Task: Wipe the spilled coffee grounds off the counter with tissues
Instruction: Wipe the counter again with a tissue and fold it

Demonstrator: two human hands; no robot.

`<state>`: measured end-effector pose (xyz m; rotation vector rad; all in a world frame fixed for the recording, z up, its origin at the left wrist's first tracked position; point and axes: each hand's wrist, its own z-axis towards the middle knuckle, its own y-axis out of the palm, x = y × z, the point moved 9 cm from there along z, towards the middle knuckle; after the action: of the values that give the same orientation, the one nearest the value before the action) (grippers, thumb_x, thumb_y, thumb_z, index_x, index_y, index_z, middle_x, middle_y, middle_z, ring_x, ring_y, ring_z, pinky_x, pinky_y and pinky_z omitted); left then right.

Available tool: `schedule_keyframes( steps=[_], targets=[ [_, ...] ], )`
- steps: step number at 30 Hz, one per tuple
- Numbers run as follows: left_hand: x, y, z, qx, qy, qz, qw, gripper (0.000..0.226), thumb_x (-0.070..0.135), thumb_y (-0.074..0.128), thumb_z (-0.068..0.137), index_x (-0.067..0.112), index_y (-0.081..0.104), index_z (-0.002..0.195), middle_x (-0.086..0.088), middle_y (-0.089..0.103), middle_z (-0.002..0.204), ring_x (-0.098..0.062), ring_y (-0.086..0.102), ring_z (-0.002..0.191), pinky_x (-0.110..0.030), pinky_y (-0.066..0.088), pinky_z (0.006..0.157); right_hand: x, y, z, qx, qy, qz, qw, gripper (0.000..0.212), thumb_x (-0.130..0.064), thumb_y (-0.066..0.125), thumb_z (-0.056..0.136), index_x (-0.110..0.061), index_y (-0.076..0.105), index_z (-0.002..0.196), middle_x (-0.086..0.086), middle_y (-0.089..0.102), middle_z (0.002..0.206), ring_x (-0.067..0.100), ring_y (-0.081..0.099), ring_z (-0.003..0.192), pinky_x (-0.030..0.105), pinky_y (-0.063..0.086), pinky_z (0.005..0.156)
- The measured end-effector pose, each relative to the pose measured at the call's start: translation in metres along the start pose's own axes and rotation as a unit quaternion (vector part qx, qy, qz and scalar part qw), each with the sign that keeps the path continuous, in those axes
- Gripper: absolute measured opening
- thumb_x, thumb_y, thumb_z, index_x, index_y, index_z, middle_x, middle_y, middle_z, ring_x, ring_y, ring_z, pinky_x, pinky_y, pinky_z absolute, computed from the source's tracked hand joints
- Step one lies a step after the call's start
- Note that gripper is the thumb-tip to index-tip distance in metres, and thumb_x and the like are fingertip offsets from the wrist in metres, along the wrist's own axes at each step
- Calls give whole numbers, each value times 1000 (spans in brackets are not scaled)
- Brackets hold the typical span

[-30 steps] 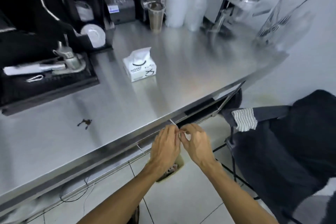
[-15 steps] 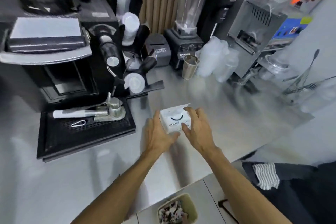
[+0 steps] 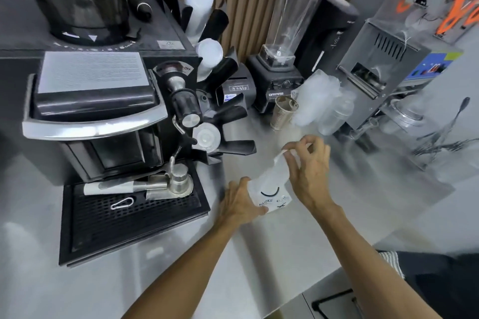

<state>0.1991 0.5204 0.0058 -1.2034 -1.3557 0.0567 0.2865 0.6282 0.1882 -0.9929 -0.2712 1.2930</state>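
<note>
Counter (image 3: 259, 254), ORIMAS blender (image 3: 280, 80) — left grip (image 3: 238, 204) holds NASOKU pack (image 3: 272, 194), right grip (image 3: 308, 171) pinches tissue (image 3: 278, 163).

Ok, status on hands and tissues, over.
Left hand holds tissue pack on counter. Right hand pinches tissue, partly drawn out. Nothing blocks them; grounds not in view.

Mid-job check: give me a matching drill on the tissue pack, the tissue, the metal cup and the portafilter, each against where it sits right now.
Column one:
1. tissue pack
2. tissue
3. metal cup
4. portafilter

Column two:
A. lies on the black drip tray
B. pinched by the right hand, partly out of the pack
C. stands in front of the blender
D. gripped at its side by the left hand

Pairs: 1-D, 2-B, 3-C, 4-A.
</note>
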Motion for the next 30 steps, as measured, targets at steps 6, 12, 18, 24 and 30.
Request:
schedule_keyframes(
  steps=[6,12,18,24,30],
  targets=[
    [14,-13,-16,11,30,-103,994,108,64,86,39,35,40,132,4,38,129,-18,39,127,-28,41,96,-54,-73,-6,115,-95,101,984,8,-5,53,93,-2,59,98,9,58,122,24,52,116,39,39,97],
    [55,-64,-91,-7,136,-373,918,125,35,99,32,41,34,139,10,45,125,4,49,102,-10,42,80,-68,-89,-37,51,-34,361,931,7,-8,42,95,-12,48,94,14,67,103,33,65,98,48,50,80],
    [33,-98,-131,-13,132,-551,824,51,33,77,81,19,56,125,0,65,123,-20,61,111,-28,52,87,-76,-71,-63,-8,76,426,902,11,0,40,92,1,51,93,1,69,91,14,64,86,18,46,74],
    [-16,-122,-162,109,29,-525,844,27,27,76,79,17,68,102,-7,72,102,-23,68,94,-40,56,83,-69,-23,-89,-105,190,440,871,5,-21,49,102,-18,53,101,-13,61,80,2,53,69,17,42,63],
    [-62,-131,-193,133,-23,-452,882,30,3,71,86,17,64,112,-10,73,103,-30,69,95,-46,59,78,-70,38,-123,-242,301,503,774,29,6,47,96,-16,63,103,9,72,103,25,69,92,28,55,67]
  ],
)
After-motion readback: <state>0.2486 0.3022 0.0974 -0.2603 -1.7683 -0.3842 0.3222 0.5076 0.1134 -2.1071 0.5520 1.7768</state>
